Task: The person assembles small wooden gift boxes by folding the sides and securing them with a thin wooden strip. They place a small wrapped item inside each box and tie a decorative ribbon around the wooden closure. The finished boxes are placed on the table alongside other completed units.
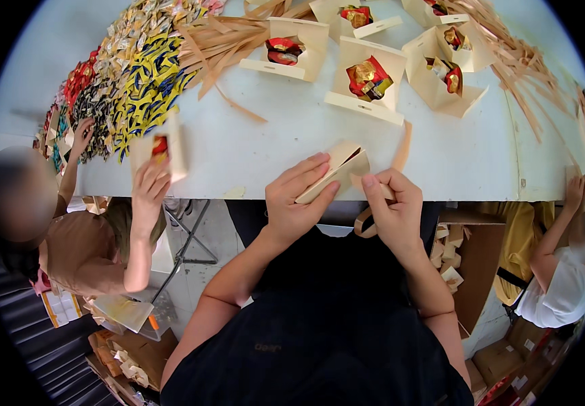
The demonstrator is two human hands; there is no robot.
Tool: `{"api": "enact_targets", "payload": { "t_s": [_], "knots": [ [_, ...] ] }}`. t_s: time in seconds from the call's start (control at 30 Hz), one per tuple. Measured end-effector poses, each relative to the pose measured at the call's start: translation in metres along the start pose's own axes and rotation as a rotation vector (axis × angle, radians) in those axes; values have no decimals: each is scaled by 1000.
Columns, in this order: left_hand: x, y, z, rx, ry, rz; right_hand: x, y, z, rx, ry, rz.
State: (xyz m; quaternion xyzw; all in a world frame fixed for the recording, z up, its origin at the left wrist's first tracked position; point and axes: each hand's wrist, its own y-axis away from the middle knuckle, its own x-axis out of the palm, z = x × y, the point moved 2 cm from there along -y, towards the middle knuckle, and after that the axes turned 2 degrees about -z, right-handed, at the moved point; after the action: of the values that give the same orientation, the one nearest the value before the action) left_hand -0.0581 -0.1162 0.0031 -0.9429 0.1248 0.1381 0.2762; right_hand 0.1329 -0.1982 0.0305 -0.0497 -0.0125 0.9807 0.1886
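Note:
Near the table's front edge my left hand grips a small cream cardboard box, tilted, fingers on one side and thumb on the other. Its top edges stand slightly apart, with a dark red sliver showing between them. My right hand is just right of the box, thumb pressed on a flat tan ribbon. Part of this ribbon curls in a loop below the hand. Another tan strip runs up the table beyond my right hand; whether it is the same piece is hidden.
Several open cream boxes with wrapped sweets stand ahead, between bundles of tan ribbons. Small colourful packets are heaped at far left. A co-worker's hand holds a box at left; another person works at right. A carton stands below the table.

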Motion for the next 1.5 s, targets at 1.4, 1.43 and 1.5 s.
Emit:
{"api": "enact_targets", "payload": {
  "t_s": [1.4, 1.43, 1.5],
  "knots": [
    [18, 13, -16, -27, -112, -174, 32, 0, -22, -14, -195, -57],
    [17, 12, -17, -27, -112, -170, 31, 0, -22, -15, -185, -58],
    [16, 12, -17, -30, -127, -162, 30, 0, -21, -18, -163, -61]
  ]
}}
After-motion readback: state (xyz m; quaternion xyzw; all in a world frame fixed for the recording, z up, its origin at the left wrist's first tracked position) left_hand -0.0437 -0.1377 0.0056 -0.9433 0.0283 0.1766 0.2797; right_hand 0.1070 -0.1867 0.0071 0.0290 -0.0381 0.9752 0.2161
